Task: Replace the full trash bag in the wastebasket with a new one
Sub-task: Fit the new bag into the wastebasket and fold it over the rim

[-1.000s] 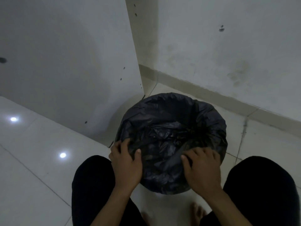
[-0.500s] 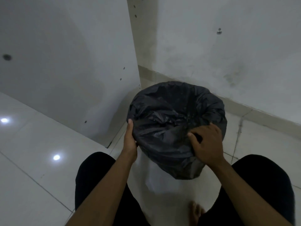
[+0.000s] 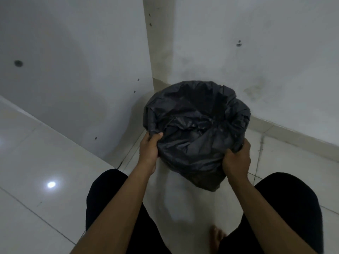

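Gripping the black trash bag (image 3: 198, 136) at its near rim, the left hand (image 3: 149, 151) pinches plastic at the left edge, thumb on top, while the right hand (image 3: 236, 159) is clenched on a gathered fold at the right edge. Bare forearms reach forward from the knees. The bag drapes over the wastebasket (image 3: 200, 180), whose body is fully covered by the overhang. It stands on the tiled floor (image 3: 55, 162) close to the wall corner (image 3: 152, 74). Judged step: seating or freeing the rim; which bag this is cannot be told. Next move calls for an even pull from both hands without tearing the film.
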